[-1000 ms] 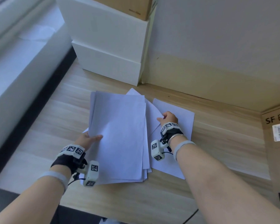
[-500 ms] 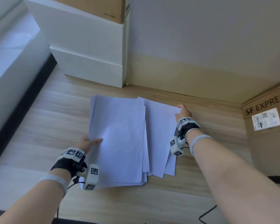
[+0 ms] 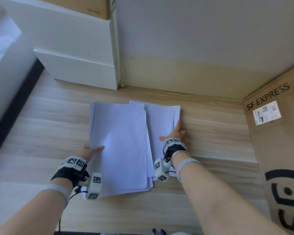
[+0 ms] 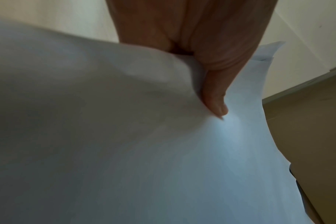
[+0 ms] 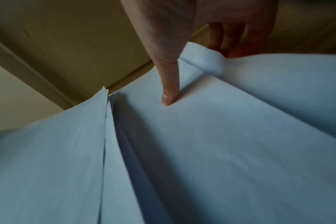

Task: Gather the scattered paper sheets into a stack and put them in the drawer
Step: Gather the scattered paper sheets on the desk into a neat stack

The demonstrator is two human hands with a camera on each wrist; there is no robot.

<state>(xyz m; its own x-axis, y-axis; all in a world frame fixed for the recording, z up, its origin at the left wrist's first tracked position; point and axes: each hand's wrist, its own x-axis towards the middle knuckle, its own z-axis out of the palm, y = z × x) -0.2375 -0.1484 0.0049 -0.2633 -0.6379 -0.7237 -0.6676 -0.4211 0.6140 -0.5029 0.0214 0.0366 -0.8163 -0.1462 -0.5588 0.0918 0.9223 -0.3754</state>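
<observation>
A loose pile of white paper sheets [image 3: 122, 146] lies on the wooden floor [image 3: 210, 133], its right-hand sheets fanned out from under the top one. My left hand [image 3: 92, 150] grips the pile's left edge, thumb [image 4: 215, 103] on top and fingers hidden beneath. My right hand [image 3: 175, 136] holds the right edge of the fanned sheets [image 5: 220, 136]: its thumb [image 5: 169, 91] presses on top while the fingers [image 5: 226, 37] sit behind the curled-up edge. The white drawer unit [image 3: 78, 70] stands at the back left with its drawers closed.
A brown cardboard box [image 3: 92, 5] sits on top of the drawer unit. A large SF Express carton [image 3: 278, 133] stands close on the right. The wall [image 3: 193, 48] runs just behind the pile. A pale ledge [image 3: 5, 73] borders the left side.
My right hand has drawn the separate right-hand sheet leftwards against the pile, then shifted back along its right edge. My left hand has kept its hold on the left edge.
</observation>
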